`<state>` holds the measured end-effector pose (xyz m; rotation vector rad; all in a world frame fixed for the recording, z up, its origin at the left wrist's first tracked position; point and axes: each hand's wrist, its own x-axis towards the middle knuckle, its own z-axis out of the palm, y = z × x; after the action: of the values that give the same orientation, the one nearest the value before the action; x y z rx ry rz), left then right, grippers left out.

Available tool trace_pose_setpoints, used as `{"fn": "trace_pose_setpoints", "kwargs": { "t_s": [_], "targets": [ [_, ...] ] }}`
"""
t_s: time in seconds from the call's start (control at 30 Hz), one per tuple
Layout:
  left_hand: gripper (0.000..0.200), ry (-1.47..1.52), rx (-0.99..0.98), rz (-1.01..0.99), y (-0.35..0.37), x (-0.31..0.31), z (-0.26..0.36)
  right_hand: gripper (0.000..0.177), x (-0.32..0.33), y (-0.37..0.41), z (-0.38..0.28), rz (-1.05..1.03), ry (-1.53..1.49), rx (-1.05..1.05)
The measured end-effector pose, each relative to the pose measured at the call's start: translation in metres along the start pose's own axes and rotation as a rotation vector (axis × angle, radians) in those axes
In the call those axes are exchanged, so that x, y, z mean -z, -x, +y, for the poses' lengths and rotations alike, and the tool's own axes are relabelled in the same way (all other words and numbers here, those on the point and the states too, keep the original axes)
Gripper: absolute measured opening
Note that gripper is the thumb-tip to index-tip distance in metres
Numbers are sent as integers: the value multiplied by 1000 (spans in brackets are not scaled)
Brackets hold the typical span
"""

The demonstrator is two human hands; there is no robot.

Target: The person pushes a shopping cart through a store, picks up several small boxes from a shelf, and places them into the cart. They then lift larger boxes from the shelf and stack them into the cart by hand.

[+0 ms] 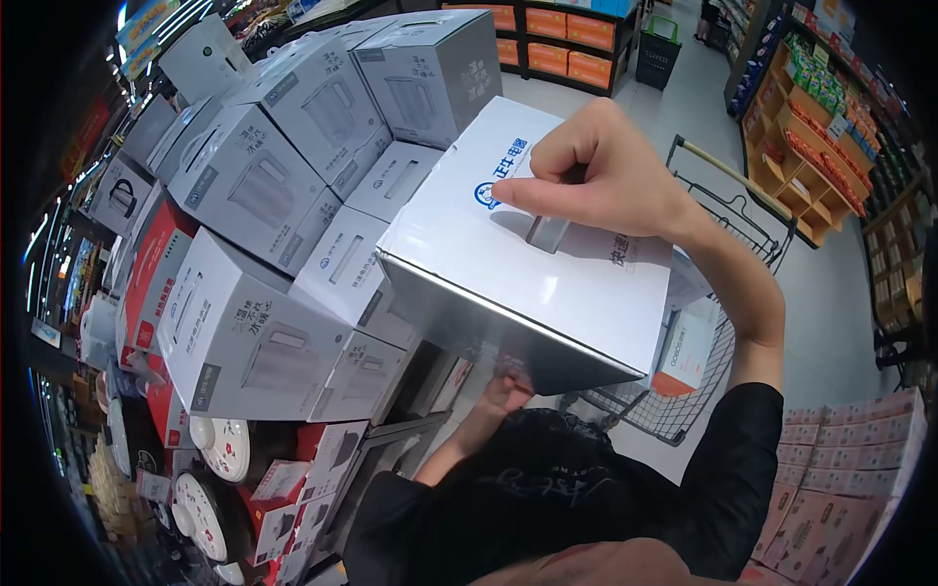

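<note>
A white and grey electric kettle box [459, 244] with blue lettering is in front of my body, its top face turned up toward me. My right hand [611, 171] is closed over the box top at the handle slot [547, 232], fingers curled and thumb stretched out to the left. Part of the slot is hidden under that hand. Low on the box's near side, my left hand [506, 393] has its fingers bent against the bottom edge. The glossy grey side shows a reflection of those fingers.
Stacked kettle boxes [259, 186] rise at the left, above lidded pots [200, 513]. A shopping cart [674, 415] holding an orange and white box [687, 347] stands right of me. Pink cartons [831, 488] are at lower right, wooden shelves [806, 146] beyond, and a black basket [658, 54] ahead.
</note>
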<state>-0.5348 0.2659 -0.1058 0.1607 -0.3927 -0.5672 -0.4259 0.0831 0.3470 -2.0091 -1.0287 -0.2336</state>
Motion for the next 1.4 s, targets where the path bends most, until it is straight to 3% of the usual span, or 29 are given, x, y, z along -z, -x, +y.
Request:
{"fn": "trace_pose_setpoints", "kwargs": {
  "t_s": [0.07, 0.13, 0.23, 0.43, 0.57, 0.73, 0.93, 1.03, 1.13, 1.23, 1.4],
  "targets": [
    [64, 9, 44, 13, 8, 2, -34, 48, 13, 39, -4, 10, 22, -20],
    [62, -69, 82, 163, -12, -57, -52, 48, 24, 69, -7, 23, 47, -50],
    [58, -117, 136, 144, -25, -82, -71, 50, 34, 102, -12, 43, 89, -116],
    [81, -13, 309, 98, -27, -96, -148, 44, 69, 196, -30, 84, 131, -274],
    [95, 217, 462, 108, -25, -76, -191, 36, 87, 251, -29, 95, 170, -401],
    [90, -22, 593, 105, -54, -79, -197, 33, 97, 276, -15, 139, 222, -559],
    [89, -40, 836, 87, -86, -47, -193, 30, 101, 296, 1, 289, 240, -749],
    [86, 13, 876, 159, -107, -61, -182, 30, 102, 296, 7, 332, 238, -837],
    [82, -163, 892, 282, -110, -41, -195, 30, 79, 327, 34, 335, 334, -877],
    [79, -109, 931, 300, -105, -11, -203, 33, 66, 338, 44, 370, 321, -946],
    [72, -66, 990, 308, -138, -23, -185, 36, 89, 309, 47, 388, 372, -982]
  ]
}}
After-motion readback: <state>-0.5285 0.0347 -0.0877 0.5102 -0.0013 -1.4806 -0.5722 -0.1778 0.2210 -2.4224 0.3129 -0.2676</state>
